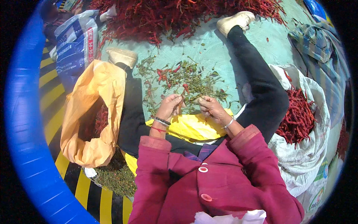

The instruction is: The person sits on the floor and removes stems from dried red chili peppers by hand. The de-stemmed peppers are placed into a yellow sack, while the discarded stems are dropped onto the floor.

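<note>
My left hand [169, 106], with a dark beaded bracelet and a metal bangle at its wrist, pinches dried red chili peppers [185, 88] between thumb and fingers. To its right, my right hand [211, 107] has its fingers curled, with what looks like a thin stem at the fingertips; the rest of its grasp is hidden. Green chili stems [197, 77] and a few red peppers [164, 74] lie scattered on the pale green ground just beyond both hands. A yellow cloth or sack [193, 127] lies across my lap under the wrists.
A large heap of dried red chilies [156, 19] lies beyond my feet. An orange sack [95, 72] with chilies stands open at left, a white woven sack [318, 112] of chilies at right. A blue and white bag [74, 50] is at upper left; stem debris [116, 176] lies lower left.
</note>
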### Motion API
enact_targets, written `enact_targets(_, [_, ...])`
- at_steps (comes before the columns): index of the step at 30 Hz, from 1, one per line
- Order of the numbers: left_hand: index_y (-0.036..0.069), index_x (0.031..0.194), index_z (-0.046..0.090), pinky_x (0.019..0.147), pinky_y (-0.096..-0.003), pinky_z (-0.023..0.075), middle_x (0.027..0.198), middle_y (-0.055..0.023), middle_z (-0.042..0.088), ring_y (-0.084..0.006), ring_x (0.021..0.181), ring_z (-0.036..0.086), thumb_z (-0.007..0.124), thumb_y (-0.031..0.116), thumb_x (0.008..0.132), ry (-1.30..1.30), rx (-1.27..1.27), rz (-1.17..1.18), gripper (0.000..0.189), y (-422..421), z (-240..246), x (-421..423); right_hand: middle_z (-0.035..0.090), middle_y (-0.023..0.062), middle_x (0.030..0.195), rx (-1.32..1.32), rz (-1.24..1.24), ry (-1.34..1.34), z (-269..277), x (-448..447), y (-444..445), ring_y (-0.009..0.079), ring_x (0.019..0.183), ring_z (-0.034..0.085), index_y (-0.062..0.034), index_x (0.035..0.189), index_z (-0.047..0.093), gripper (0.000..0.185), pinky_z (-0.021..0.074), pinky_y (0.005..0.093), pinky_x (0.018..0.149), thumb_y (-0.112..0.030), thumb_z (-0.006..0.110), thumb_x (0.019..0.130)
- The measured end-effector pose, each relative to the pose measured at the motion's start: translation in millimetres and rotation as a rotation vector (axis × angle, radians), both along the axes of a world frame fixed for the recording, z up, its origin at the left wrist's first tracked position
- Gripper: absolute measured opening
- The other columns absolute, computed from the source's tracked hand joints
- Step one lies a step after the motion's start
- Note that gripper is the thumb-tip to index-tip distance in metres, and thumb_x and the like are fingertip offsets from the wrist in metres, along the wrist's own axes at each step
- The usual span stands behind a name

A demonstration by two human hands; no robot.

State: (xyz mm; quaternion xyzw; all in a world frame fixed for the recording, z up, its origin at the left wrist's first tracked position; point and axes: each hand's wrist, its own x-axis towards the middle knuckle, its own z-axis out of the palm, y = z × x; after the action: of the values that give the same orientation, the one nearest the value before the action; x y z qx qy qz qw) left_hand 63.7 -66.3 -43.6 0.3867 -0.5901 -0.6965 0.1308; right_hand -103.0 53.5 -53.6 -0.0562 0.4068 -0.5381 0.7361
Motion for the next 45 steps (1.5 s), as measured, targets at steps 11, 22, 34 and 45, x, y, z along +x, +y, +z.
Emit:
enact_targets(11, [0.005,0.087,0.057,0.041,-0.0168,0.0349,0.065,0.001,0.056,-0.0038,0.048,0.046,0.056,0.022,0.081,-0.108,0.29,-0.191,0.018,41,10,-14,0.046,-0.0031,0.059,-0.05,-0.138,0.213,-11,-9,4,0.0042,0.044,0.037,-0.0082,0.08,0.053,0.019,0.029,0.0175,0.039,-0.026,0.053,0.085])
enact_targets(22, [0.012,0.09,0.06,0.059,-0.0376,0.0467,0.084,-0.0099,0.056,-0.0267,0.076,0.057,0.057,0.012,0.07,-0.338,-0.989,-0.095,0.02,37,-45,-57,0.052,0.0037,0.072,-0.118,-0.49,-0.141,-8,-58,11,0.0088,0.046,0.042,-0.0077,0.086,0.051,0.015,0.032,0.0197,0.039,-0.022,0.051,0.085])
enact_targets(34, [0.003,0.079,0.06,0.042,-0.0199,0.0367,0.055,0.0016,0.052,-0.0048,0.047,0.046,0.055,0.023,0.082,-0.098,0.134,0.071,0.021,15,-31,-63,0.055,0.0048,0.078,-0.084,-0.42,-0.19,-6,-50,10,0.0093,0.051,0.045,-0.0044,0.109,0.049,0.032,0.0339,0.0188,0.042,-0.02,0.054,0.082])
enact_targets(45, [0.005,0.086,0.058,0.038,-0.0166,0.0321,0.062,0.0026,0.054,-0.003,0.045,0.044,0.055,0.021,0.083,-0.107,0.22,-0.112,0.017,35,3,-55,0.052,0.0,0.065,0.013,-0.068,0.14,2,-36,8,0.0049,0.048,0.046,-0.0041,0.09,0.055,0.022,0.0369,0.0166,0.042,-0.023,0.059,0.08])
